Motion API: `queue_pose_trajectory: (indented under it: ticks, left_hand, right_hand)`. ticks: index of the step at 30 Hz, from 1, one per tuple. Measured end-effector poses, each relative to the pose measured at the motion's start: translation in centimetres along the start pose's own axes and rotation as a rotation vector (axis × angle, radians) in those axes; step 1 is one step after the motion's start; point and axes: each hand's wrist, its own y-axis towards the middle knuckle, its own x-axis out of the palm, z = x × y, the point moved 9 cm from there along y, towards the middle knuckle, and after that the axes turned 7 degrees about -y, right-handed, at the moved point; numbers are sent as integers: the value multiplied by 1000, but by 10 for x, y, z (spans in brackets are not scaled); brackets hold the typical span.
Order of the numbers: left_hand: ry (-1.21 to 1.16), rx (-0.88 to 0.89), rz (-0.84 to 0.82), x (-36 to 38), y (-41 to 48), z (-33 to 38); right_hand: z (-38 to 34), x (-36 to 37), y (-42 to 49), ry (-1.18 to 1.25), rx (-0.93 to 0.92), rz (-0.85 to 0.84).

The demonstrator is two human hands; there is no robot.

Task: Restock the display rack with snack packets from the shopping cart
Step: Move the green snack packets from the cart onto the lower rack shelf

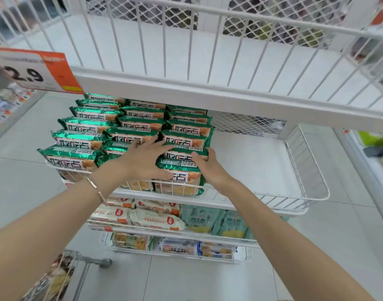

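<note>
Price sign (34,70): orange and white, clipped at the left end of the rack's upper tier, reads "2.9"; the smaller print is blurred.
Green snack packets (129,135): 3 columns fill the left half of the second tier of the display rack (186,88). Each has a white panel with bold dark characters, seen upside down and not readable.
Front packet (179,168): at the front of the right column, leaning against the tier's wire rail.
Left hand (147,157): fingers straight and spread, pressing flat on the packets of the middle and right columns.
Right hand (208,166): grips the front packet's right edge, thumb on top, fingers curled round the side.
Bracelet (97,190): thin, rose-coloured, on the left wrist.
Top tier (229,53): white wire rails, overhanging the rear of the green rows.
Cream and orange packets (151,218): third tier, left; text too small to read.
Pale teal packets (216,220): third tier, right.
Shopping cart (77,270): bottom left corner, packets inside.
</note>
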Motion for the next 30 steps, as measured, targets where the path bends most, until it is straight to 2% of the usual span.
queue_pose_trajectory:
  ticks: [2,4,5,9,13,14,15,17,18,20,24,26,28,30]
  left_hand:
    - [-11,31,31,3,-6,-1]
    - [4,53,71,6,-9,-6]
    - [16,58,88,9,-8,-8]
    - [1,53,144,12,-2,-9]
    - [-12,50,174,10,3,-12]
    - [-7,47,173,9,3,-12]
    - [-3,44,173,9,3,-11]
    - [10,32,188,8,1,-12]
    - [20,26,212,7,1,-12]
    - [63,13,267,7,1,-10]
    - [113,17,295,1,-8,-6]
    - [93,56,385,-7,-32,-7]
    - [25,60,554,-14,-73,-23]
    - [-28,-10,671,-9,-122,-60]
  right_hand:
    - [-12,-9,-13,-280,-152,121]
    - [-17,1,-26,-399,-248,128]
    - [-14,6,-28,-384,-225,122]
    - [-9,11,-18,-66,-114,108]
    - [-6,10,-17,85,-100,-92]
    - [-6,9,-19,11,-107,-91]
    - [-9,6,-20,-165,-145,-37]
    - [-24,6,-24,-649,-317,138]
    - [-31,11,-28,-787,-403,177]
    - [-33,15,-28,-825,-450,158]
    - [-28,14,-21,-913,-356,91]
    - [-40,12,-35,-984,-358,178]
    - [-69,23,-63,-974,-466,358]
    - [-95,59,-90,-929,-584,422]
